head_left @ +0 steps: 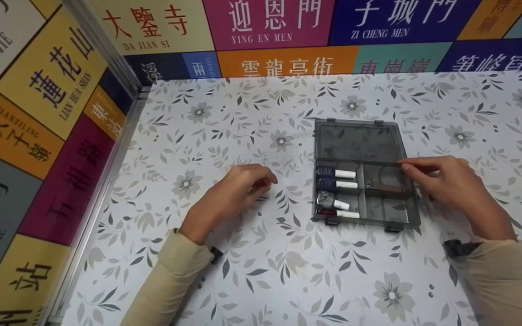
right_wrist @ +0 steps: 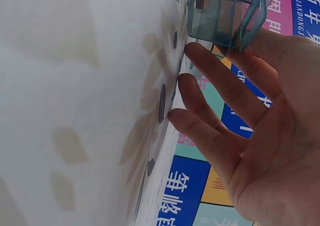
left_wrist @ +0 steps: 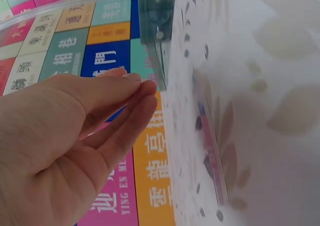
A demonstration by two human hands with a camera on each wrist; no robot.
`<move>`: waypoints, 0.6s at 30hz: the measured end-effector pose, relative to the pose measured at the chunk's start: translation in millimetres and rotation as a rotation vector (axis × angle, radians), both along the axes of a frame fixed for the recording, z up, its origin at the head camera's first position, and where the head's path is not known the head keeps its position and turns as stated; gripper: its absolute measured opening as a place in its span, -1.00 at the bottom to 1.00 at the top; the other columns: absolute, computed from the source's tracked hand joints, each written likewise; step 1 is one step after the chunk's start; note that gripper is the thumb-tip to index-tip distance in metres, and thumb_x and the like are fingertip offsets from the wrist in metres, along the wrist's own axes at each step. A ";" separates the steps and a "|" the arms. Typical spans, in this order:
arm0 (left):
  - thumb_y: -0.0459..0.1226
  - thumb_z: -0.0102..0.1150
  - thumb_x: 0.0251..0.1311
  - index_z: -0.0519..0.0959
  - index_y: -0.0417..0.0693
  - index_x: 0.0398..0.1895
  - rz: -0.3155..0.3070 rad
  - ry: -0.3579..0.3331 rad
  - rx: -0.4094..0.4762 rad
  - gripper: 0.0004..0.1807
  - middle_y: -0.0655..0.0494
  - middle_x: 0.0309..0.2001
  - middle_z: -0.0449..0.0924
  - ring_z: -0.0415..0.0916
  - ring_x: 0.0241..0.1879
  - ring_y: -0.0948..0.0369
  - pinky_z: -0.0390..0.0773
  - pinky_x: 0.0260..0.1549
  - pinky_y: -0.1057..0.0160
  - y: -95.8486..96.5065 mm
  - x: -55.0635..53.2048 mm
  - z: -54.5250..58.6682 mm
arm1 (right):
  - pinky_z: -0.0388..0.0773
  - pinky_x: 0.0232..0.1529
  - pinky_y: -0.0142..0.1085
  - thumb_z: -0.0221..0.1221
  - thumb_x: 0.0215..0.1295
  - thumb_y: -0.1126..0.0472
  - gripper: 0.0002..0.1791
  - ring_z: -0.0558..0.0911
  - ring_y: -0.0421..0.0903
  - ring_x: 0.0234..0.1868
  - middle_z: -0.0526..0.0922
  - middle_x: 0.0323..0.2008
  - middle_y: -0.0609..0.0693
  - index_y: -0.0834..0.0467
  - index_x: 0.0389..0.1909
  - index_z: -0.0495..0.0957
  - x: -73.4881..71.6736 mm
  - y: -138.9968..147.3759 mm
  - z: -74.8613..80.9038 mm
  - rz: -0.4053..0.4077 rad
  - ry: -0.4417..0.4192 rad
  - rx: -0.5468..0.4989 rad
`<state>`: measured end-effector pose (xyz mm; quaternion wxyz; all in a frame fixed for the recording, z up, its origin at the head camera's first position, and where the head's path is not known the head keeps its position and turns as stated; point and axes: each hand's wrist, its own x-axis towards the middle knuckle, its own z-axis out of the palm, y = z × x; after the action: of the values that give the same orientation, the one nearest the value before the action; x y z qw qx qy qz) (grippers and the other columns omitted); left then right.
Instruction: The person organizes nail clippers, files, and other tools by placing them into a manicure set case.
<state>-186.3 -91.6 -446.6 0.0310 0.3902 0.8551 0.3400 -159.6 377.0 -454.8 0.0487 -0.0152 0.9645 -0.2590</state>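
A smoky see-through compartment box point(head_left: 361, 199) lies on the table with its lid point(head_left: 356, 138) folded back flat. Several nail polish bottles with white caps lie in its left compartments: dark blue bottles point(head_left: 326, 183) at the back, a speckled bottle point(head_left: 326, 199) and a dark red bottle point(head_left: 326, 212) in front. On the right side is a slim brown item point(head_left: 384, 188). My right hand point(head_left: 458, 183) pinches the box's right back corner between thumb and index finger, the other fingers spread below. Left of the box, my left hand point(head_left: 240, 190) hovers with loosely bent fingers, holding nothing.
A floral cloth point(head_left: 288, 271) covers the table. Thin and partly pink, a clear strip point(left_wrist: 212, 151) lies on it near my left hand. Panels with large lettering point(head_left: 270, 22) stand along the back and left edges.
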 end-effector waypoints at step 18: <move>-0.36 0.36 0.44 0.78 -0.19 0.01 -0.132 0.065 0.104 -0.83 -0.03 -0.06 0.85 0.81 -0.06 0.17 0.72 0.04 0.44 42.0 6.9 5.8 | 0.41 -0.39 -0.25 0.17 0.56 -0.32 -0.49 0.73 0.17 0.10 0.81 0.15 0.19 -0.15 0.28 0.74 0.4 -0.4 -1.3 -0.006 0.011 -0.004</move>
<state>-179.4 -49.5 -440.8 0.0054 0.4573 0.8095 0.3682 -159.2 376.6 -456.1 0.0426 -0.0138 0.9644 -0.2608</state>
